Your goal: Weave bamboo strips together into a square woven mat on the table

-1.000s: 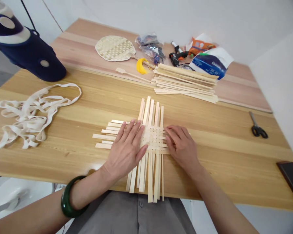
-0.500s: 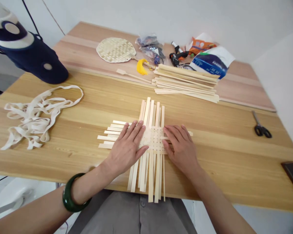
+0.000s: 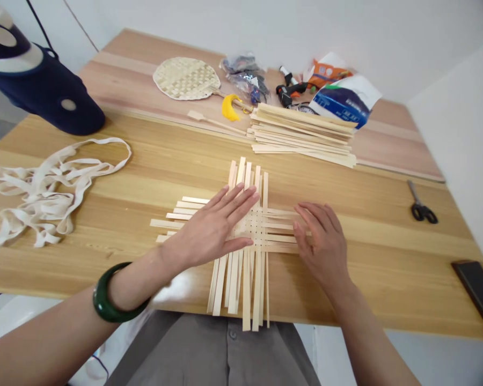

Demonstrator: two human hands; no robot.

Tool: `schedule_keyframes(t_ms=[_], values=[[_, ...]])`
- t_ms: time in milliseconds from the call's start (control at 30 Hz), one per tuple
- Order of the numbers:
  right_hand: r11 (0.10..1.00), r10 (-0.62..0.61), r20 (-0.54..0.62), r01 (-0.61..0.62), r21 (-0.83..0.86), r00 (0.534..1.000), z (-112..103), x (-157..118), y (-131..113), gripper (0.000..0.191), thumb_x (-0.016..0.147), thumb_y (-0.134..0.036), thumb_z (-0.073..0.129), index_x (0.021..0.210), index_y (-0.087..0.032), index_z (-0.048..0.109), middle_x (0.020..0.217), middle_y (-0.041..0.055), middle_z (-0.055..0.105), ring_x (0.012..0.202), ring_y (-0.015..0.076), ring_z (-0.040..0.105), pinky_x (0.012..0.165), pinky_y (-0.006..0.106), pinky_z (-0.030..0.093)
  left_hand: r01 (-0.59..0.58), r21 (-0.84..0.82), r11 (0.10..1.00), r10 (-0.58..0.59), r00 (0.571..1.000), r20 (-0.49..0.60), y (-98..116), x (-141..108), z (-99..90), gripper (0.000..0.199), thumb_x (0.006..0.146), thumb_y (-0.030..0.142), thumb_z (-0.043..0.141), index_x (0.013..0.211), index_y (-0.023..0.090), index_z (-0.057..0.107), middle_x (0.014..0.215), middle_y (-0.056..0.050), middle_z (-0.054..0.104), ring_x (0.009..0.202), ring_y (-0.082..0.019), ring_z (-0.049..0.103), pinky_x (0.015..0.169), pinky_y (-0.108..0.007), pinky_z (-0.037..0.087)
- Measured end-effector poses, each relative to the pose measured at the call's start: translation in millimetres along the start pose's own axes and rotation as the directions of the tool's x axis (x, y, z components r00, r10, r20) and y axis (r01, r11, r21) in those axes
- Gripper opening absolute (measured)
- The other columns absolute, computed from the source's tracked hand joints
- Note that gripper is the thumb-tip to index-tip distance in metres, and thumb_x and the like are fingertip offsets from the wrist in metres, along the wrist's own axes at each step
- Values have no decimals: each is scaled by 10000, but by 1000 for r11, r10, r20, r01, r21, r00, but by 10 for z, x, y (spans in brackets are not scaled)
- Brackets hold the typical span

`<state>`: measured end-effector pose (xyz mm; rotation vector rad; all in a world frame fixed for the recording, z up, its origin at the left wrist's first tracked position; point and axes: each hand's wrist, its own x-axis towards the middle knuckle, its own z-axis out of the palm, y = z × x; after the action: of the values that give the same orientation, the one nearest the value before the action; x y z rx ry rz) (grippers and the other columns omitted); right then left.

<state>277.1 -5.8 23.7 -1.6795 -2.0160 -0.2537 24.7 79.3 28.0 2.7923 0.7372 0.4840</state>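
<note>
A woven mat of pale wooden strips (image 3: 258,228) lies before me, its loose strip ends sticking out on all four sides. My left hand (image 3: 211,228) is stretched flat over the left part of the weave, fingers extended and thumb apart, hiding some of it. Whether its palm presses on the strips I cannot tell. At the tips of the right-hand strips is my right hand (image 3: 324,244), fingers loosely bent and thumb apart. It grips nothing that I can see. A dark green bangle (image 3: 110,295) circles my left wrist.
Behind the mat lies a pile of loose strips (image 3: 304,134). Farther back are a woven fan (image 3: 187,79), a yellow item (image 3: 230,107), a glue gun (image 3: 290,92) and a tissue pack (image 3: 344,102). White tape (image 3: 70,179) and a blue bottle (image 3: 56,91) stand left; scissors (image 3: 418,203) and a dark phone-like slab (image 3: 477,292) right.
My right hand has slid right, off the woven middle to the strip ends. My left hand has shifted slightly, its fingers now reaching farther over the upright strips. The view has moved a little.
</note>
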Motion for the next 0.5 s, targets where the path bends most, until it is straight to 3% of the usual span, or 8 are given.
schedule_keyframes(t_ms=[100, 233, 500], values=[[1000, 14, 29, -14, 0, 999, 15, -64, 21, 317, 940, -238, 522, 1243, -181, 595, 1221, 121, 670, 1182, 257, 587, 1109, 516, 405, -23, 40, 999, 21, 998, 60, -45, 22, 141, 920, 892, 691, 462, 1553, 122, 171, 1609, -153, 229, 1512, -283, 111, 1231, -483, 141], [1000, 10, 61, -10, -4, 998, 18, -123, 38, 346, 952, -255, 503, 1283, -182, 575, 1302, 121, 638, 1269, 264, 542, 1138, 528, 366, -36, 44, 998, 32, 996, 84, -103, -21, 266, 940, 863, 733, 458, 1537, 117, 235, 1591, -173, 268, 1505, -296, 149, 1225, -502, 139], [1000, -23, 248, 17, 23, 969, 120, -235, 2, 524, 988, -343, 441, 1486, -196, 378, 1483, 108, 492, 1437, 260, 366, 1177, 538, 300, -31, 72, 997, 25, 996, 88, -103, -29, 299, 952, 849, 746, 465, 1513, 87, 286, 1576, -187, 298, 1499, -300, 182, 1224, -495, 141]])
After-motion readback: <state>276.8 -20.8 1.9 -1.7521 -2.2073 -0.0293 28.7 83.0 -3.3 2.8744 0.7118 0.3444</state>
